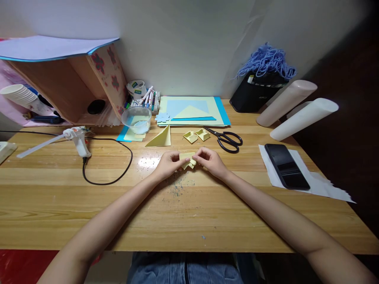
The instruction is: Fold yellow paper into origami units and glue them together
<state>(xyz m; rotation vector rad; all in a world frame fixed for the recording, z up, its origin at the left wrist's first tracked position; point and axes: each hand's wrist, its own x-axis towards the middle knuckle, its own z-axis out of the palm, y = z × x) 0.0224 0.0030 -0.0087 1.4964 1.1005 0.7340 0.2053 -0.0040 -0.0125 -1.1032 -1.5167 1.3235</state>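
Between my two hands is a small piece of folded yellow paper (187, 157), just above the wooden table (148, 213). My left hand (170, 163) pinches its left side with the thumb across the front. On the right edge, the thumb and fingertips of my right hand (209, 159) are closed. Beyond the hands lie two small folded yellow paper pieces (196, 136) side by side. A larger yellow paper triangle (161, 138) stands to their left. Black-handled scissors (227, 141) rest to their right, blades pointing left.
A white glue gun (78, 141) with a looping black cord lies left. A clear bowl (136, 120), markers (149, 98) and stacked coloured paper (222, 110) sit at the back. Right are a phone (286, 165), two paper rolls (304, 118) and a black holder (251, 94) topped with blue yarn.
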